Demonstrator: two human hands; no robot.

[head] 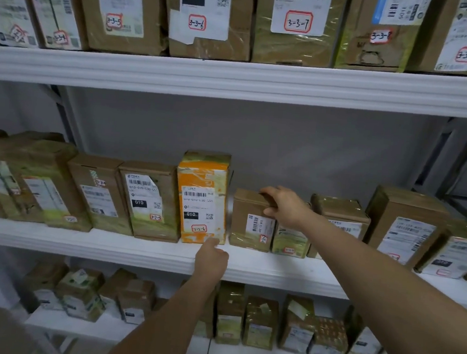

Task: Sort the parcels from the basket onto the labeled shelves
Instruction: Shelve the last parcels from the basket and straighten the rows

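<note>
White metal shelving (235, 78) spans the frame against a grey wall. Right hand (283, 206) grips small brown cardboard parcel (251, 220), centre; left hand (211, 256), loosely curled and empty, touches tall orange parcel (202, 199).

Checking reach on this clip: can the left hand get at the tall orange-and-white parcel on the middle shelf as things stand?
Probably yes. The left hand already sits at the front bottom edge of the tall orange-and-white parcel, with nothing between them; the right hand is on the small brown cardboard box beside it.

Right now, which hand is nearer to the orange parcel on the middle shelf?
Left. The left hand touches the orange parcel at its bottom front corner. The right hand rests on top of the small brown box just to the parcel's right, apart from it.
</note>
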